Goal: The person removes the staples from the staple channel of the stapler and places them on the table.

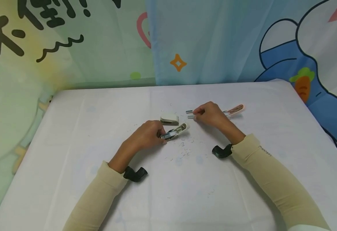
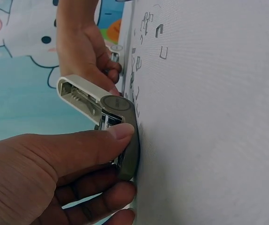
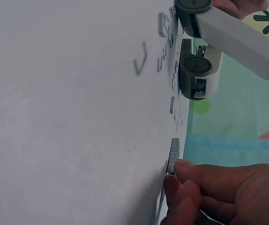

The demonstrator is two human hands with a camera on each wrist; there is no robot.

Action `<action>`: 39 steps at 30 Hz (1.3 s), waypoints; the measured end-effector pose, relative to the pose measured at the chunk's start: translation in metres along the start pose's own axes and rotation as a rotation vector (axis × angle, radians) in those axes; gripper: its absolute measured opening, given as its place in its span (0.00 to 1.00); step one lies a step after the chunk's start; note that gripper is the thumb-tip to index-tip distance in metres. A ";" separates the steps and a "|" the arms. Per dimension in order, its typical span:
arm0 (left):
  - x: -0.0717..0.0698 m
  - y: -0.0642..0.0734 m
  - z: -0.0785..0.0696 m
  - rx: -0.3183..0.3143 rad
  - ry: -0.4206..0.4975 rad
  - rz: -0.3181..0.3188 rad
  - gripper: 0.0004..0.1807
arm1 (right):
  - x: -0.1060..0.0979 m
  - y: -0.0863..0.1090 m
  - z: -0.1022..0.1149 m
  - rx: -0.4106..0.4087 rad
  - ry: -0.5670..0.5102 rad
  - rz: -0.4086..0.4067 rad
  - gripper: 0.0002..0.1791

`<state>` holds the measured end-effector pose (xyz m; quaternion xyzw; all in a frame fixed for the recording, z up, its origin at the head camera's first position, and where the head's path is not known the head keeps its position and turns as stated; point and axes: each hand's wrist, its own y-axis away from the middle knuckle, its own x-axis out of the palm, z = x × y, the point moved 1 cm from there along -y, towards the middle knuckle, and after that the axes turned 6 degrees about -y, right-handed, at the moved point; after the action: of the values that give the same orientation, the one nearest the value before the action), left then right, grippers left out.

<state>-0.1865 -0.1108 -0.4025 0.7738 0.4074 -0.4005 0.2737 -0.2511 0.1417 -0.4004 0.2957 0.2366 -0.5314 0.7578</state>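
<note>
My left hand point(image 1: 148, 134) grips an opened stapler point(image 1: 181, 128) low over the table, its grey base down and its white top arm swung up. The thumb lies along the metal channel in the left wrist view. My right hand point(image 1: 210, 115) pinches the end of a strip of staples point(image 3: 174, 151) between thumb and fingertips, close to the tabletop. Another staple strip point(image 1: 189, 112) lies just behind it. A second, closed white-and-grey stapler point(image 1: 169, 120) stands behind the left hand's one. Beyond the right hand lies an opened stapler with a pinkish arm point(image 1: 236, 110), partly hidden by that hand.
Many loose staples point(image 1: 185, 152) are scattered over the white-covered table point(image 1: 84, 192), mostly in front of the staplers. Printed curtains point(image 1: 214, 41) hang behind the table's far edge. A black wrist camera point(image 1: 135, 175) sits at the left cuff.
</note>
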 end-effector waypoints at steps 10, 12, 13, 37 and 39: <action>0.000 -0.002 -0.001 0.025 0.009 -0.022 0.12 | 0.001 0.022 0.018 -0.348 -0.042 0.133 0.18; -0.001 -0.003 -0.001 0.033 0.011 -0.030 0.12 | 0.001 0.028 0.022 -0.441 -0.069 0.241 0.21; -0.002 -0.004 -0.001 0.035 0.012 -0.034 0.12 | 0.001 0.031 0.024 -0.473 -0.065 0.280 0.22; 0.024 -0.042 -0.043 0.150 0.080 0.071 0.13 | -0.045 0.063 -0.014 -0.526 0.188 0.256 0.17; 0.026 -0.051 -0.049 0.154 0.071 0.062 0.13 | -0.054 0.064 -0.018 -0.523 0.205 0.232 0.17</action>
<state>-0.2015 -0.0372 -0.4038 0.8185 0.3604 -0.3945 0.2110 -0.2087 0.2070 -0.3643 0.1677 0.4053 -0.3296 0.8361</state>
